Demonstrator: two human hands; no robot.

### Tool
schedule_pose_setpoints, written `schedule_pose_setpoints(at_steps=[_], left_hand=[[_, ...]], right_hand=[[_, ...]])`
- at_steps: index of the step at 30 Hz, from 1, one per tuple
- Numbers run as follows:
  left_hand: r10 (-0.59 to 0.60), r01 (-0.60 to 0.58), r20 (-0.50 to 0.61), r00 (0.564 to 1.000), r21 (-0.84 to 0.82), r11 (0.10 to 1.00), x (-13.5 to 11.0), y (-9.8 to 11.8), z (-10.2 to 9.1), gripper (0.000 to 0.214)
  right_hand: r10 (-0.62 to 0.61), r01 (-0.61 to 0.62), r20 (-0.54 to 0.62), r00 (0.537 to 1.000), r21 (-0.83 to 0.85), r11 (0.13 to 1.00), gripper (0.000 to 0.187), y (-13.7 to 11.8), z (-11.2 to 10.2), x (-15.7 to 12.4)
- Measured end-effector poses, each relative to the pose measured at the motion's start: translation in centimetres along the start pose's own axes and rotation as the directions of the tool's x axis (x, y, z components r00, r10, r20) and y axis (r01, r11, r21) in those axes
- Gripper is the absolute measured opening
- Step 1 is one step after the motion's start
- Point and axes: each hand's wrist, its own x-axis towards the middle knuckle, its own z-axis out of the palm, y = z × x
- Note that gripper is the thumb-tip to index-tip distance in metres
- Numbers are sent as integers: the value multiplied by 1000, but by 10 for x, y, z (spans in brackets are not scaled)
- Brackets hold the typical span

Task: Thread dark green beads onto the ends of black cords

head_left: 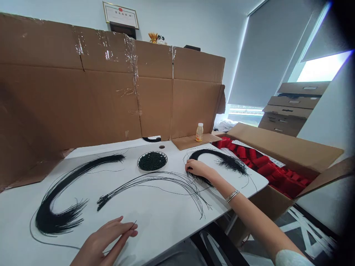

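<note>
L hand (107, 240): fingertips (129, 225) pinch one thin black strand (135, 223), approx. at its end; v. light, springy, tangles easily, so hold near end. R hand (195, 169): fingers together, pressed on bundle of strands (224, 160), grip unclear.

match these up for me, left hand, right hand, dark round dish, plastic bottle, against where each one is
Column 1
1. left hand
2. right hand
3. dark round dish
4. plastic bottle

Column 2
A. standing on a cardboard sheet
B. sitting on the white table
C. resting on a black strand bundle
D. pinching a thin black strand

Pairs: 1-D, 2-C, 3-B, 4-A
</note>
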Motion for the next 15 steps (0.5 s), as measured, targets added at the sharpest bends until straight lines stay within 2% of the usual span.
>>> schedule_pose_setpoints(at_steps=[4,11,15], left_hand=[[-27,28,20,999,-36,999,2,4,1,31],[38,-38,4,999,-96,995,10,9,-3,21],[39,-38,15,999,-109,993,12,12,-2,21]], right_hand=[[2,-1,-24,1000,44,999,28,6,-1,3],[15,-8,-48,999,146,989,28,17,3,4],[24,-11,-66,998,190,982,28,22,5,6]])
